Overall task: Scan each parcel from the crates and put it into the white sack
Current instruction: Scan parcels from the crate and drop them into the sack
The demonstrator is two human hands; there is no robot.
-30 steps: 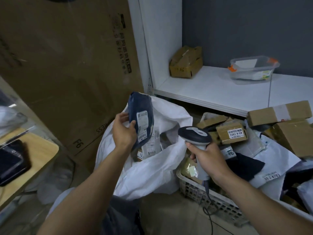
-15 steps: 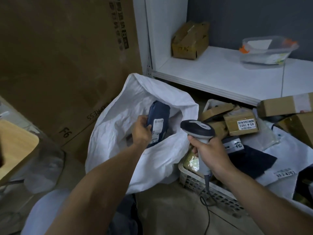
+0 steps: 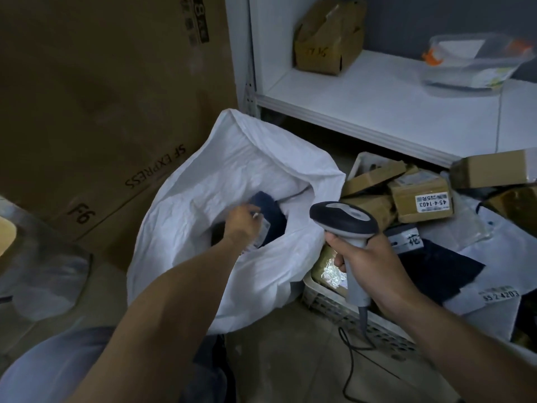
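The white sack (image 3: 203,196) stands open on the floor in the middle. My left hand (image 3: 242,223) reaches into its mouth and holds a dark blue parcel (image 3: 271,212) with a white label, most of it sunk inside the sack. My right hand (image 3: 369,263) grips the handle of a grey barcode scanner (image 3: 344,218), its dark head pointing left towards the sack. Just right of the sack, a white plastic crate (image 3: 328,301) holds several parcels: brown boxes (image 3: 421,200), white mailers (image 3: 494,251) and a dark bag (image 3: 438,269).
A large cardboard sheet (image 3: 110,97) leans behind the sack on the left. A white shelf (image 3: 392,94) at the back carries a brown box (image 3: 328,39) and a clear plastic tub (image 3: 476,62). The scanner's cable (image 3: 351,359) trails over the floor.
My left hand has lowered the dark blue parcel from above the sack's rim down into the sack. The scanner hand has stayed about where it was.
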